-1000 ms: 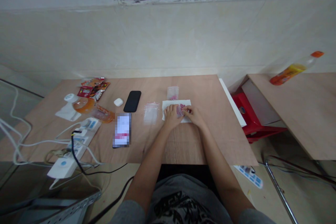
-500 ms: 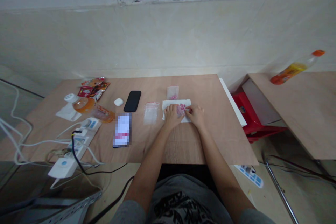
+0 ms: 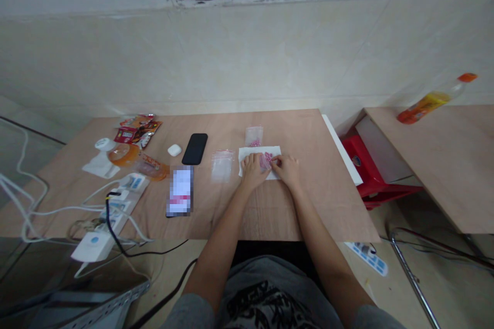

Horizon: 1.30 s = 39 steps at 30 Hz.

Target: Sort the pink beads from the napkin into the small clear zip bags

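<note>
My left hand rests on a white sheet of paper, its fingers bent around the left side of a small clear plastic bag. Small pink beads show at the bag between my hands. My right hand is at the paper's right side, thumb and forefinger pinched together by the beads; what is between the fingertips is too small to make out. Just beyond the paper lies another clear plastic bag with pink beads at its near end. Flat clear zip bags lie left of the paper.
Further left are a black phone, a phone with a lit screen, a white case, an orange drink bottle, snack packets and a power strip with cables. A red stool stands right of the table.
Almost nothing differs. My right fingertips have shifted very slightly to the left beside the beads; my left hand and the bags stay in place.
</note>
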### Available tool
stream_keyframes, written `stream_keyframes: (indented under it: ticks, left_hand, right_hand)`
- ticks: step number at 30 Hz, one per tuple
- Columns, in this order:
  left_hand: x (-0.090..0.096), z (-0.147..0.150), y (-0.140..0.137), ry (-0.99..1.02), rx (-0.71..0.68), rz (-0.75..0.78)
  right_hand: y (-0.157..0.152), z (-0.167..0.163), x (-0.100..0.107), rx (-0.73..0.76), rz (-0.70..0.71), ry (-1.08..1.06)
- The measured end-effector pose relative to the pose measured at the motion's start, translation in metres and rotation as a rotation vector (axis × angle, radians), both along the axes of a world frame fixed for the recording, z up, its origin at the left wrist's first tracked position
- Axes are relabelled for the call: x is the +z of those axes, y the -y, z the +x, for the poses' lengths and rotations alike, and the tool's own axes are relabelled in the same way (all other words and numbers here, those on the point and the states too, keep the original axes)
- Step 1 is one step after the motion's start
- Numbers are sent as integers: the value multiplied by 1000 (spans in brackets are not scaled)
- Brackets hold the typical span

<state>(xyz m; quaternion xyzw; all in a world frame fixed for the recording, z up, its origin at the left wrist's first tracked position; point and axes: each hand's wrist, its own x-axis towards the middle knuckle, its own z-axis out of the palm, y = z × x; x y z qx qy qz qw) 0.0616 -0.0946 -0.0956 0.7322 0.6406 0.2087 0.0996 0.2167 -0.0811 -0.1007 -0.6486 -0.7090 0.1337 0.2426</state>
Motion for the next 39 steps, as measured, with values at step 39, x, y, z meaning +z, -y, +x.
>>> stream_keyframes:
  ticks: [39]
  left_hand:
    - [13,0,16,194,15,22]
  right_hand:
    - [27,-6,10,95,-147,-729]
